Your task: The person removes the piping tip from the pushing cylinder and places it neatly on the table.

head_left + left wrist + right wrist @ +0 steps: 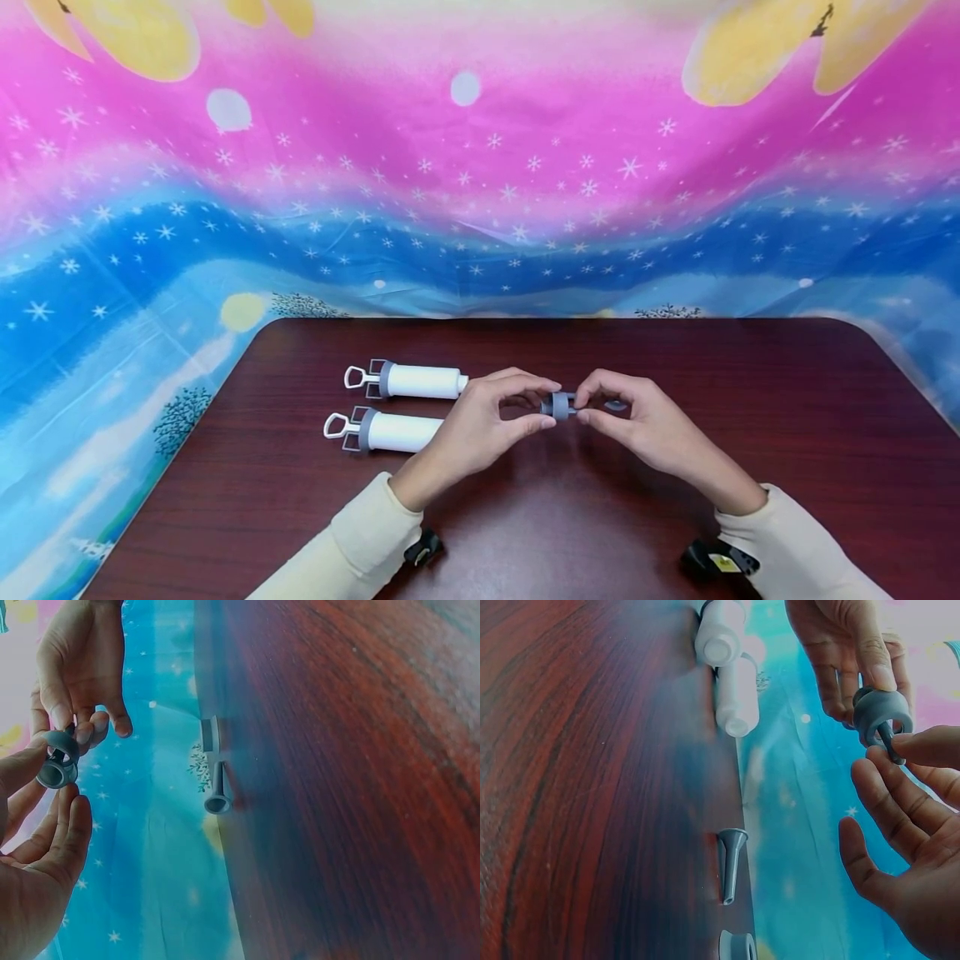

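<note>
Above the table, my left hand [487, 412] holds a grey ring-shaped cap [879, 712] between thumb and fingers. My right hand [645, 417] pinches the narrow end of a thin grey nozzle [889, 742], which sticks out through the cap's opening. The hands face each other with fingertips close together. A second, funnel-shaped grey nozzle [733, 866] lies on the table, with another grey cap [211, 735] close to it; in the head view the right hand mostly hides these.
Two white icing syringes, a far one [423, 381] and a near one [401, 432], lie side by side on the dark table [570, 517], left of the hands; the left hand covers part of the near one. A patterned cloth [480, 192] hangs behind the table.
</note>
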`<state>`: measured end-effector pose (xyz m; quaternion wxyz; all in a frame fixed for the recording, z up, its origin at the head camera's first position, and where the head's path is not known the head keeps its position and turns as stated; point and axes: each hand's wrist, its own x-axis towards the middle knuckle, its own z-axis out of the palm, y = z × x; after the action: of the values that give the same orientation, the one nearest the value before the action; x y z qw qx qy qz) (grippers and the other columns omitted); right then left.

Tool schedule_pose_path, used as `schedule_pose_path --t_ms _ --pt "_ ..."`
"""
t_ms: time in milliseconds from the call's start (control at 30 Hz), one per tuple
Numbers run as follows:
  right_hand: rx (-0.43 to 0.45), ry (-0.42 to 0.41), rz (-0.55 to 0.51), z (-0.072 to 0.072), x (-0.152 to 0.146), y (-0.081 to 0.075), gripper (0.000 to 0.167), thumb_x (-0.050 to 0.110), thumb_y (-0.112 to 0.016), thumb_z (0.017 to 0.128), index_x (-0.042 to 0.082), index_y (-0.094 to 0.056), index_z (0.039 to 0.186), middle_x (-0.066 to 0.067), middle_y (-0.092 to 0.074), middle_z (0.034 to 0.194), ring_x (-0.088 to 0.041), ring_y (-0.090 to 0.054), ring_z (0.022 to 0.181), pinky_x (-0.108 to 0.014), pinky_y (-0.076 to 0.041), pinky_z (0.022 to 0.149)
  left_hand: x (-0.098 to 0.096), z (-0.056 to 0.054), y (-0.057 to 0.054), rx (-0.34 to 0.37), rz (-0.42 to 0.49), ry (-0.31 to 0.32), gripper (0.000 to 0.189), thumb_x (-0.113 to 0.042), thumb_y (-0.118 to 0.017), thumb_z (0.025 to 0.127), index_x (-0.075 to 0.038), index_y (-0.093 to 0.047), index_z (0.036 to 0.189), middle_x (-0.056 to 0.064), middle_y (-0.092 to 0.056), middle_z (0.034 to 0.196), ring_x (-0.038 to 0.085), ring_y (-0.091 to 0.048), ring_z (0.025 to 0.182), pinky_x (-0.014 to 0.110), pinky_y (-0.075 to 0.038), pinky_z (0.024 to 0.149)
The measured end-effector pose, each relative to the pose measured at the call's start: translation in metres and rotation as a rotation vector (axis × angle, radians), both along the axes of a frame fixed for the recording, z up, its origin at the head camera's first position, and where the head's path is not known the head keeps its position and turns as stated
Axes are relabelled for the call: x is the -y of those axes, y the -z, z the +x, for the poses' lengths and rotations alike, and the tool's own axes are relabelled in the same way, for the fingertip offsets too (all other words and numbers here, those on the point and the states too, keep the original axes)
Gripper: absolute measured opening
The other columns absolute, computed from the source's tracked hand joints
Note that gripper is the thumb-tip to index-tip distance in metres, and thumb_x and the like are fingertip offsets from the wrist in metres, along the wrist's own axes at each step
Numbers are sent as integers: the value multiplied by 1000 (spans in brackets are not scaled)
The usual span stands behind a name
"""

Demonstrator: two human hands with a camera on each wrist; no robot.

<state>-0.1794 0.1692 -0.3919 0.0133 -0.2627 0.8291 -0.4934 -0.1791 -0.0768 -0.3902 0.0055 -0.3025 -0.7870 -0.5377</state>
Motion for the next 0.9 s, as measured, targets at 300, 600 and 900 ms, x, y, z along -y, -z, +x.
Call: schedule_pose_path --t_ms 300,600,900 --pt "-39 19 16 1 0 -3 14 6 -73 97 20 -69 99 1 -71 95 -9 -66 82 -29 -57 73 0 0 0 21 -3 -3 34 -11 -81 92 -12 -75 125 4 -74 112 12 -72 96 27 -61 90" --pt "-43 33 23 1 -1 -4 13 9 -74 97 18 -69 104 4 -71 93 -9 -67 81 -29 -57 71 0 0 -1 78 7 -22 34 -10 -81 92 -12 -76 125 5 -74 110 11 -72 95 25 -61 87" --pt "-105 28 21 3 4 -5 23 7 -79 93 20 -69 111 6 -72 100 -9 -69 88 -29 -58 78 -2 1 -4 201 36 -60 35 -10 -82 91 -9 -75 125 8 -76 107 7 -69 89 21 -59 84"
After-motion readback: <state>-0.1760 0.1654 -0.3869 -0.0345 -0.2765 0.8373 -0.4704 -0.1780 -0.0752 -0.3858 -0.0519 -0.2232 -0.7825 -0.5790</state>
